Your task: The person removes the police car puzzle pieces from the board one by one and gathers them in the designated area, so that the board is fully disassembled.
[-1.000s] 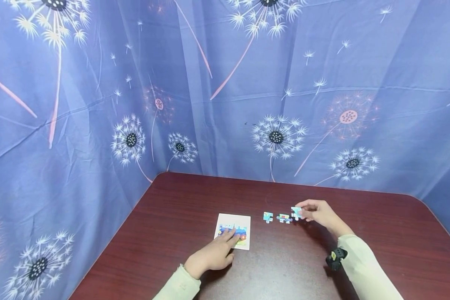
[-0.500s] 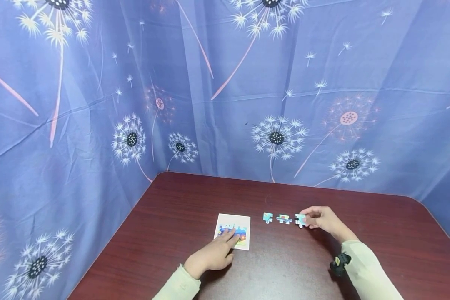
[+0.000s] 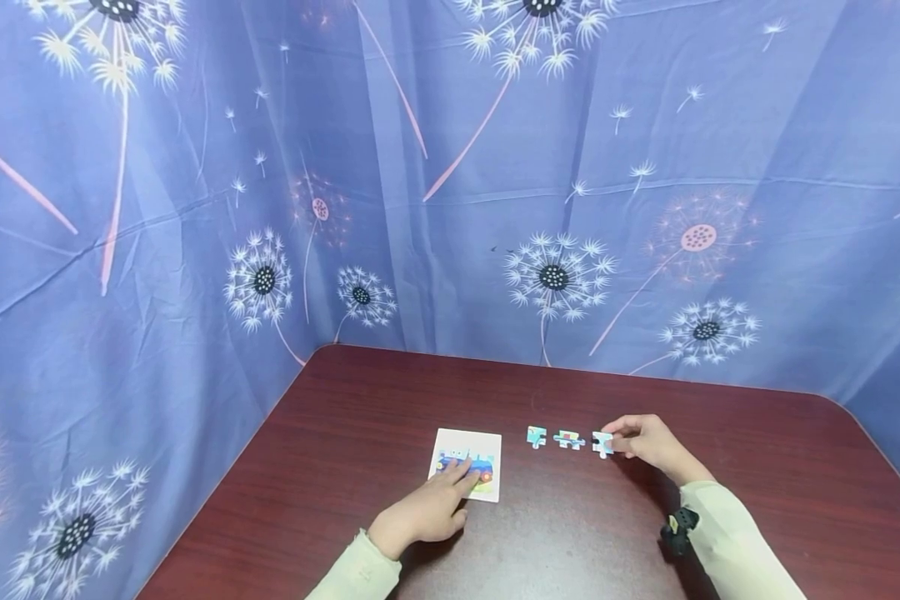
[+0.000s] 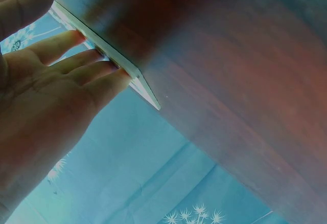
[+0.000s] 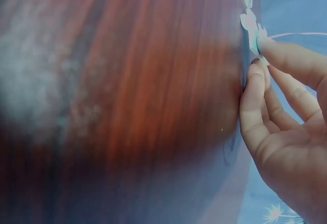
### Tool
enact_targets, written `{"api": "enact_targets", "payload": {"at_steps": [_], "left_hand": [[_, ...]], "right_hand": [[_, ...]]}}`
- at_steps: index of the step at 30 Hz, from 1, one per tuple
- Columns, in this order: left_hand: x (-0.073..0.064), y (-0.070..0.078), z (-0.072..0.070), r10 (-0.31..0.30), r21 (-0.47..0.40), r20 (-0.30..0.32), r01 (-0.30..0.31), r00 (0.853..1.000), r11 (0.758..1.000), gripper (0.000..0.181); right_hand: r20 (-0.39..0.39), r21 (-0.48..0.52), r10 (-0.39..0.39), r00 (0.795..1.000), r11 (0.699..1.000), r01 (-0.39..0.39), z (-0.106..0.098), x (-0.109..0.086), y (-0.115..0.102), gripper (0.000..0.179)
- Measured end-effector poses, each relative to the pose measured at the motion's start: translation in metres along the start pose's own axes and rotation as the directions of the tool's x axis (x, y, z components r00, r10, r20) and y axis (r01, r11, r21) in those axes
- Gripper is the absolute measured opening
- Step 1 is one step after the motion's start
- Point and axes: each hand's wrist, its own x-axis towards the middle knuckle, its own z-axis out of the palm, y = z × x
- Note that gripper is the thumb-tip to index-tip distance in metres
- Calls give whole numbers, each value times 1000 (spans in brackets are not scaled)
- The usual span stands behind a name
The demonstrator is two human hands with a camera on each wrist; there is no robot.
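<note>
My left hand lies with extended fingers on a white puzzle board that carries a blue vehicle picture, partly covered by the fingers. In the left wrist view the fingertips press on the face of the thin board. To the right, my right hand pinches the right edge of a light-blue jigsaw piece between thumb and fingers, at the tabletop. The right wrist view shows this piece edge-on at the fingertips. Left of it lie a multicoloured jigsaw piece and another light-blue jigsaw piece.
A dark red-brown wood table spreads beneath both hands. Behind it and along its left side hangs a blue curtain with dandelion prints. A small black device is strapped at the right sleeve.
My right hand has moved the light-blue piece slightly right and nearer me, down into line with the other two pieces. The left hand has stayed on the board.
</note>
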Motion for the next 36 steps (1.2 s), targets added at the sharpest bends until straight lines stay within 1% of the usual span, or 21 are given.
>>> {"api": "enact_targets", "payload": {"at_steps": [5,9,11,18,28,33,36], "left_hand": [[0,0,1,-5,5,2,5,1000,1000,58],[2,-1,3,-2,14,-2,2,1000,1000,58],[2,-2,4,-2,15,-3,2,1000,1000,59],[2,-1,3,-11,10,8,11,1000,1000,59],[1,0,1,-10,17,3,10,1000,1000,59],[2,-2,0,-5,-14,-5,5,1000,1000,56],[3,-2,0,-5,-24,-5,5,1000,1000,55]], "right_hand": [[-41,-54,10,999,998,-12,2,3,3,19],[-56,-62,14,998,998,-18,3,4,5,20],[-52,-68,5,999,998,-9,3,4,5,21],[-49,-81,39,998,996,-43,2,3,2,18],[-39,-85,46,998,995,-49,3,5,2,18],[-39,-67,40,998,997,-43,2,5,0,20],[-38,-65,13,999,998,-16,4,4,-3,21]]}}
